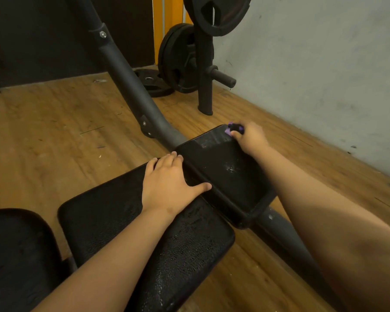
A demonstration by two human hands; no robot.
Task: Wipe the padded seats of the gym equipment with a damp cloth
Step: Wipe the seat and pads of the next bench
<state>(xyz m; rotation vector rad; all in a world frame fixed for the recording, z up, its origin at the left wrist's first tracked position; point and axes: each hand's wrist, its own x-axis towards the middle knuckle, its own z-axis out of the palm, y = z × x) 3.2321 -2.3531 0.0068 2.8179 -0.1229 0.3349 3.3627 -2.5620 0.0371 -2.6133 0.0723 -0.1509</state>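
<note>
The fingers of the right hand (250, 137) are curled tight round a bunched purple cloth (231, 129). Only a small tuft of it shows past the knuckles, and it is pressed to the far corner of the far pad (223, 172). Pale wet streaks lie on the pad's black skin just beside the cloth, and a small shiny patch sits nearer its middle. The right forearm crosses above the pad's right edge and hides part of it.

The left hand (167, 183) holds nothing. It lies flat on the far end of the long pad (122, 221), fingers straight and close together and thumb spread wide. Its fingertips reach the pad's far edge, and the thumb points across the narrow gap to the far pad. Droplets glint on the long pad's pebbled surface near the wrist. A third pad (16, 255) fills the lower left corner, just beside the long one.

A grey frame tube (126, 70) rises steeply from under the far pad toward the upper left, bolted at its joints. Another tube (286, 239) runs out low under the right arm. Beyond the pads stands a plate rack (204, 70) close to the wall (313, 64), with black plates (178, 57) hung on it, a bare peg (223, 77) pointing right and one more plate (153, 83) flat on the floor (54, 122). The boards are scuffed wood — crumbs and scratches show here and there.
</note>
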